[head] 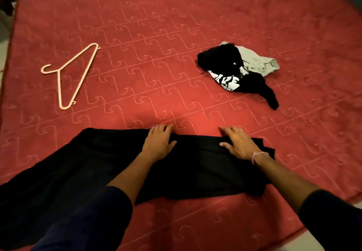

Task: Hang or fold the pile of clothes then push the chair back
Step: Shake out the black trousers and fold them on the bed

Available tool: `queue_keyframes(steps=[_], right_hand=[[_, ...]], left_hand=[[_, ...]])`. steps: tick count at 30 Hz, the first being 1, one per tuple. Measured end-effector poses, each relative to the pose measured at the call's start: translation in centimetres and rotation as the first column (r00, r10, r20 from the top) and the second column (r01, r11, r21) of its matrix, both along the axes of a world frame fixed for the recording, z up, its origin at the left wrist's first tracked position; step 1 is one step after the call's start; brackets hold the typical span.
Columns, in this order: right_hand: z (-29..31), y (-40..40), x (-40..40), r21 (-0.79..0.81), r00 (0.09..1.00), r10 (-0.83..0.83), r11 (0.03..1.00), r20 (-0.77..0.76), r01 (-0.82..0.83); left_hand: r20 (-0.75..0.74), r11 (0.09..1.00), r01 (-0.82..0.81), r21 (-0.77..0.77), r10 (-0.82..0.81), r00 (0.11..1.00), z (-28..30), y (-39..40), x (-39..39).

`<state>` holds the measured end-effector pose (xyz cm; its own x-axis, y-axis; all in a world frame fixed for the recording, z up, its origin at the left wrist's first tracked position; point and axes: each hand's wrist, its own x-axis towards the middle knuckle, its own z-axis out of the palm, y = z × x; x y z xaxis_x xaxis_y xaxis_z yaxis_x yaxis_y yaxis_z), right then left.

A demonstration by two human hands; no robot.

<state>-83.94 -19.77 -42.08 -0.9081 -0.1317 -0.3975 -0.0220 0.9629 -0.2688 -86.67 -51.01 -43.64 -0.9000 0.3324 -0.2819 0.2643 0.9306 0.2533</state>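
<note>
**Fold pressed flat under two hands**

Slippage is the main risk judged here: the black garment is only pressed, not gripped, so its far edge could spring open if either palm is lifted early, and the loose part trailing off to the left of the left hand could drag the fold askew if it is pulled.

The hanger is seen well beyond and to the left of the left hand, apart from every garment. The left hand is laid flat on the garment's far edge, fingers straight and released, nothing grasped. The right hand, with a bracelet at the wrist, is set just to the right of it on the same edge, fingers spread and flat, likewise grasping nothing. Both forearms are stretched forward from dark sleeves.

The pile of clothes, black and grey, is left unfolded beyond the right hand on the red bedcover. No chair is plainly made out.
</note>
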Motion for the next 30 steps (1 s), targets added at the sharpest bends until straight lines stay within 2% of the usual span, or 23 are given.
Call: queue_keyframes(steps=[2, 6, 8, 11, 14, 16, 19, 21, 23, 24, 27, 30], right_hand=[[-0.4, 0.7, -1.7, 0.067, 0.994, 0.105, 0.992, -0.009, -0.104], [-0.2, 2.5, -4.3, -0.109, 0.974, 0.212, 0.973, 0.083, -0.203], [-0.4, 3.7, -5.4, -0.215, 0.982, 0.169, 0.966, 0.089, -0.147], [-0.9, 5.0, -6.9, -0.288, 0.987, 0.134, 0.952, 0.085, -0.104], [-1.7, 5.9, -7.7, -0.236, 0.993, 0.095, 0.969, 0.071, -0.076], [-2.2, 6.6, -8.2, -0.160, 1.000, 0.020, 0.987, -0.015, -0.022], [-2.0, 7.4, -8.1, -0.226, 0.995, -0.033, 0.974, -0.096, 0.010], [-1.4, 7.1, -7.1, -0.220, 0.988, 0.132, 0.964, -0.076, -0.146], [-1.5, 6.7, -5.9, -0.087, 0.941, 0.334, 0.937, -0.044, -0.337], [-1.8, 6.8, -5.8, -0.086, 0.933, 0.359, 0.929, -0.030, -0.361], [-2.4, 7.3, -7.3, -0.279, 0.979, 0.201, 0.939, -0.034, -0.203], [-2.4, 7.8, -9.2, -0.328, 0.990, 0.118, 0.935, -0.072, -0.135]], left_hand=[[0.008, 0.999, -0.026, -0.033, 0.026, 1.000, 0.2, 1.8, -1.0], [0.180, 0.998, 0.061, -0.002, -0.059, 0.982, 0.4, 5.3, -3.3], [0.238, 0.995, 0.083, 0.062, -0.096, 0.967, 0.3, 6.4, -4.5], [0.234, 0.991, 0.041, 0.131, -0.071, 0.970, 0.4, 7.6, -6.2], [0.222, 0.988, -0.008, 0.156, -0.027, 0.975, 0.3, 8.1, -7.4], [0.227, 0.985, -0.023, 0.174, -0.018, 0.974, 0.1, 8.0, -7.9], [0.226, 0.971, -0.058, 0.234, 0.003, 0.974, -0.1, 7.8, -8.0], [0.211, 0.968, -0.067, 0.243, 0.015, 0.977, 0.0, 8.0, -7.9], [0.168, 0.969, -0.060, 0.239, 0.020, 0.986, -0.1, 8.2, -7.6], [0.130, 0.972, -0.043, 0.230, 0.014, 0.991, -0.2, 8.4, -7.3], [-0.009, 0.981, 0.053, 0.185, -0.052, 0.999, -0.2, 8.7, -6.4], [0.018, 0.978, 0.160, 0.133, -0.164, 0.986, -0.2, 9.4, -5.8]])
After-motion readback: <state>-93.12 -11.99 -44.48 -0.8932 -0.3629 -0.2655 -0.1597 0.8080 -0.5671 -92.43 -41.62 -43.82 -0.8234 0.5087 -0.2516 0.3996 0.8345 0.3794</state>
